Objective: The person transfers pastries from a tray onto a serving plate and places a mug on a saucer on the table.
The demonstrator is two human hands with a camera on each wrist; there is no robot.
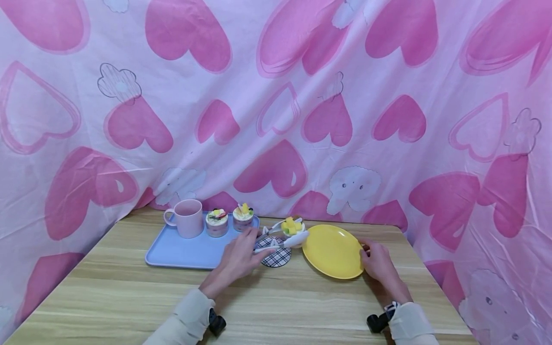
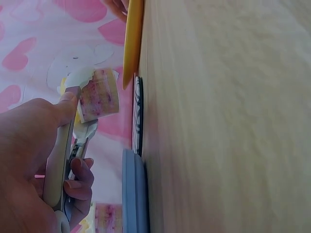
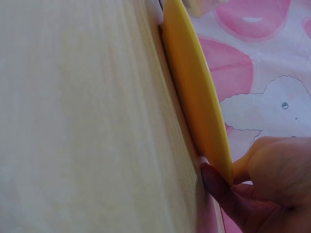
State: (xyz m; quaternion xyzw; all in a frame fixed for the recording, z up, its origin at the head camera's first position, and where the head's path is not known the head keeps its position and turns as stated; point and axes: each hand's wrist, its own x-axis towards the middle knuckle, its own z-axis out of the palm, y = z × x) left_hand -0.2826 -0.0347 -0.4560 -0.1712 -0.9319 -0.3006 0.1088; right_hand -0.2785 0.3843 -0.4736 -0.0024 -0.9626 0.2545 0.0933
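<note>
My left hand [image 1: 239, 255] grips a pair of tongs [image 2: 60, 160], fingers curled round the handles. Between the white tong tips sits a dessert cup [image 2: 99, 95] with pink-and-cream layers and yellow fruit cubes on top. In the left wrist view the cup hangs above the level of the table. Below it in the head view lies a round checked coaster [image 1: 277, 258]. Just right of the cup is a yellow plate [image 1: 334, 251]. My right hand [image 1: 380, 262] pinches the plate's right rim, thumb and fingers on either side of the edge.
A blue tray [image 1: 185, 254] lies on the left of the wooden table [image 1: 276, 306]. On it stand a pink mug [image 1: 189, 221] and two more dessert cups, one nearer the mug [image 1: 217, 224] and one further right [image 1: 243, 218]. A pink heart-patterned cloth [image 1: 276, 115] hangs behind the table.
</note>
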